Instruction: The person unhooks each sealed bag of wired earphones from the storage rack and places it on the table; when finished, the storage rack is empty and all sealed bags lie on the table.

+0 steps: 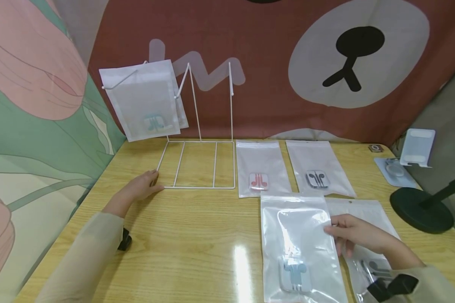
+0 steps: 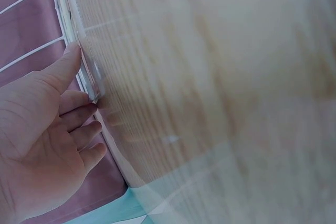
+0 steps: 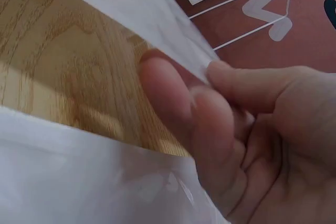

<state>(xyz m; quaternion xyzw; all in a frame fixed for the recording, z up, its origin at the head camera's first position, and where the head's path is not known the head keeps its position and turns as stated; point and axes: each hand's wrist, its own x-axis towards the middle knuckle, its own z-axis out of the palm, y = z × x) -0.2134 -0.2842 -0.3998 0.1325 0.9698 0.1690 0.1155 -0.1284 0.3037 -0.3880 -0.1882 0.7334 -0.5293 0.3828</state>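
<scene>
White wire rack (image 1: 215,164): left hand (image 1: 137,187) is gripping its eight-o'clock corner; right hand (image 1: 360,233) is pinching a bag (image 1: 299,235) at two o'clock.

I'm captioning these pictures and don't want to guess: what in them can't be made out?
Head view: anything fully behind the front hanging bag, which blocks it.
Head view: part of the lower-right bag, covered by the right grip and black wrist device.
Head view: the small brown square thing, too small to identify.
Left wrist: tabletop detail, blurred.
Right wrist: the rest of the held bag, cut off by the top edge.
</scene>
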